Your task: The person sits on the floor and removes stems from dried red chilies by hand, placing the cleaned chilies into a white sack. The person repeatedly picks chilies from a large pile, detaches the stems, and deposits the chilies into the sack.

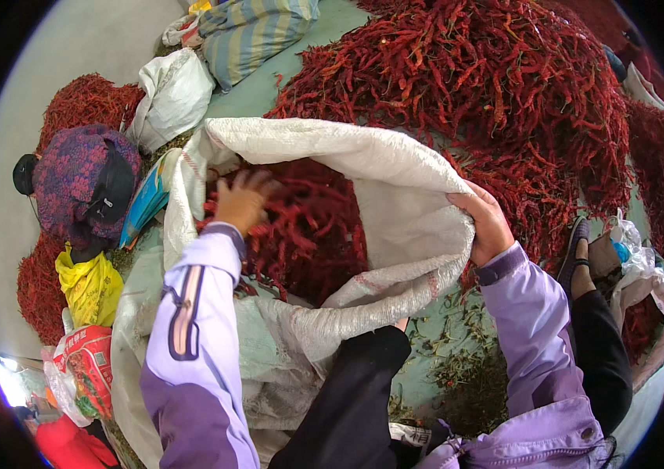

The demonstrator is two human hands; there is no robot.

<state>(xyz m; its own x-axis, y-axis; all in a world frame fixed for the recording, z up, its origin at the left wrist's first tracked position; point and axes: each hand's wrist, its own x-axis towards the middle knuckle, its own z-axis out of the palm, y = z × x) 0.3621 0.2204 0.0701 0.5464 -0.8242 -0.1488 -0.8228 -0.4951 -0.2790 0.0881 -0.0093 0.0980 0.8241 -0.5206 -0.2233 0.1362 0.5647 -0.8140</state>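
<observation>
A large white woven sack (406,227) stands in front of me, its mouth wide and its rim rolled outward. Dried red chilies (320,227) lie inside it. My left hand (244,202) is in the sack's mouth, over the chilies at the left side. Its fingers look spread and are blurred by motion; I see nothing held in them. On the right, my right hand (488,223) grips the sack's rim, with the thumb on the inner side and the other fingers partly hidden behind the fabric.
A big heap of red chilies (457,70) spreads beyond the sack. Plant scraps (469,375) litter the floor. Leftward are a white sack (172,98), a patterned purple cloth (86,184) and a yellow bag (89,289). Another person's foot (580,258) rests at the right.
</observation>
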